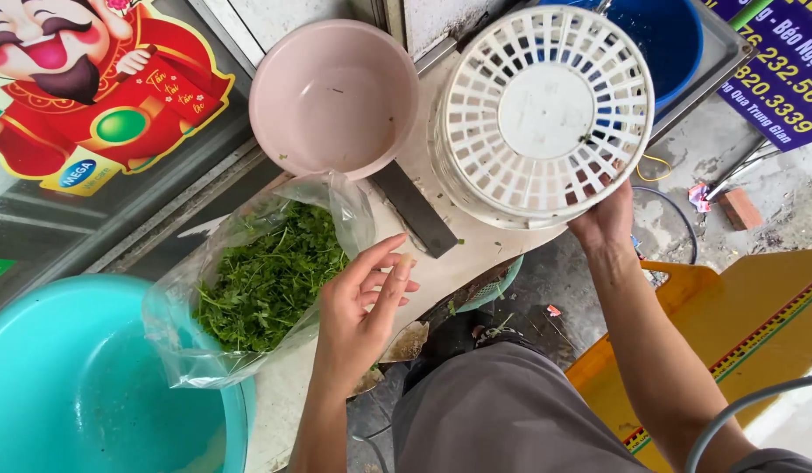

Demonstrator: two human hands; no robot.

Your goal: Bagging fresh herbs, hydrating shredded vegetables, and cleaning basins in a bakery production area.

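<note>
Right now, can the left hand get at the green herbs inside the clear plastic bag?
Probably yes. The left hand is open right beside the clear plastic bag, whose mouth gapes toward it, and nothing lies between it and the green herbs. The right hand is away, holding the white basket.

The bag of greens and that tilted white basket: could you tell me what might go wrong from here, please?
1. The bag of greens lies open beside the left hand, overhanging the teal basin; leaves might spill.
2. The right hand grips only the white basket rim; it could slip onto the pink bowl.
</note>
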